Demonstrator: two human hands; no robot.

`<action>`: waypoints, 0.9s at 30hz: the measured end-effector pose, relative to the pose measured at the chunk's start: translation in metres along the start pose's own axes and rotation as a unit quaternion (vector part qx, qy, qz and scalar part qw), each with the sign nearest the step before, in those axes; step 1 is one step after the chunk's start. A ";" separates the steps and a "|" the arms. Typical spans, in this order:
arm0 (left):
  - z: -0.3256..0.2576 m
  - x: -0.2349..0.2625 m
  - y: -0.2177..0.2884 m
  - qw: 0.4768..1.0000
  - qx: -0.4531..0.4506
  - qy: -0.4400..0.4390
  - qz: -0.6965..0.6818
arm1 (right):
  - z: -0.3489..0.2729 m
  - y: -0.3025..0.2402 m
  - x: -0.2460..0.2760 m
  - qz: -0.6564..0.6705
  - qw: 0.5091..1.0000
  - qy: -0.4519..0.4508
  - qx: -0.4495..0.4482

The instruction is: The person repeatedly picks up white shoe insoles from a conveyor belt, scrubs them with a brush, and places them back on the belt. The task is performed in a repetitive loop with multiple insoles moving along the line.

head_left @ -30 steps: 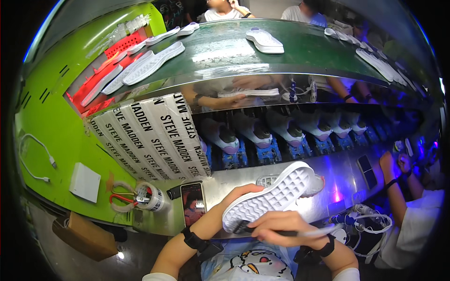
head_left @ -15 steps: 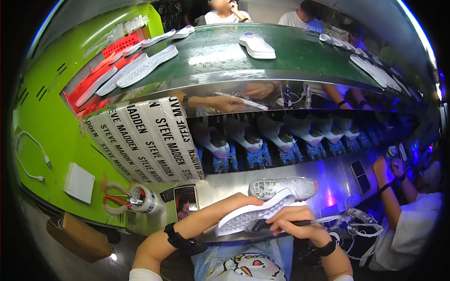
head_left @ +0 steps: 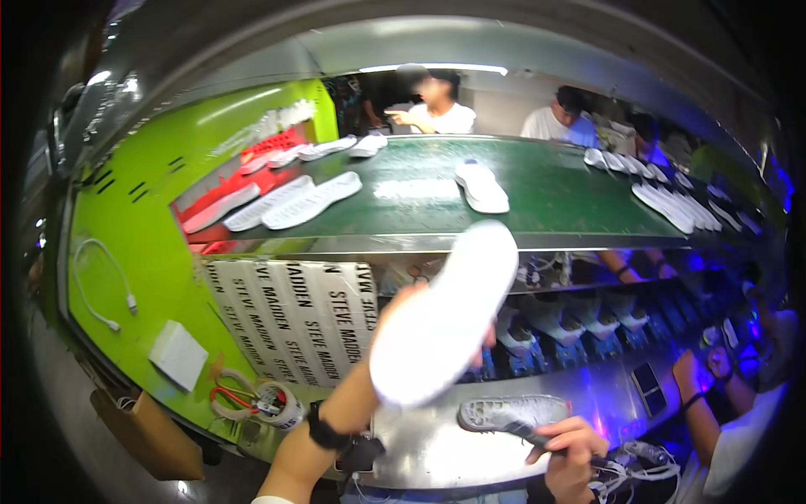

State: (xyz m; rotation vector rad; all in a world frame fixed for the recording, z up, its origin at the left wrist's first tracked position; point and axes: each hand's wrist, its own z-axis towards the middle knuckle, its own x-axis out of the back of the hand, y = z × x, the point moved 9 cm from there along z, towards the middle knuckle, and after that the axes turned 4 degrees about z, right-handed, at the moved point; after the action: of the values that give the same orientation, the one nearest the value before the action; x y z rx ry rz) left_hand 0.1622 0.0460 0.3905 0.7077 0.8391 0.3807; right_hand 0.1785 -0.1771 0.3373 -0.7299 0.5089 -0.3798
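Observation:
A white shoe sole (head_left: 445, 323) is raised in front of me, its smooth face toward me, slightly blurred. My left hand (head_left: 401, 306) is closed round it from behind; most of that hand is hidden by the sole. Low on the right, my right hand (head_left: 573, 454) is closed on a dark-handled brush (head_left: 525, 431). The brush's head, smeared by motion, overlaps the near edge of a grey sole-shaped piece with a cell pattern (head_left: 495, 412), which lies on the metal bench.
A green belt (head_left: 403, 214) carries several white soles. Shoes on blue supports (head_left: 516, 344) line the shelf below. A printed box (head_left: 311, 328), tape rolls with scissors (head_left: 231, 401) and a phone (head_left: 648, 389) are nearby. Co-workers stand beyond the belt and at right.
My left hand has lifted the white sole up and away from the bench, turning its smooth face toward me. My right hand with the brush has come off the sole and moved lower right. The view has tilted up.

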 end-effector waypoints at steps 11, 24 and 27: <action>0.091 0.113 0.165 0.456 0.072 0.522 0.717 | -0.009 0.025 0.010 -0.049 0.989 0.101 -0.096; 0.027 0.088 0.150 0.748 -0.123 0.513 0.402 | -0.046 0.041 0.081 -0.109 0.940 0.246 -0.208; -0.034 0.023 0.074 0.821 -0.156 0.457 0.305 | -0.041 0.044 0.076 -0.087 0.942 0.251 -0.207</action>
State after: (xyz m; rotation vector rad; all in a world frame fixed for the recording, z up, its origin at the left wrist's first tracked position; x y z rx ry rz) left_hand 0.1473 0.1255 0.4143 0.4409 1.3943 1.4914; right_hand 0.2245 -0.2066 0.2571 -1.0962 1.0310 -0.6421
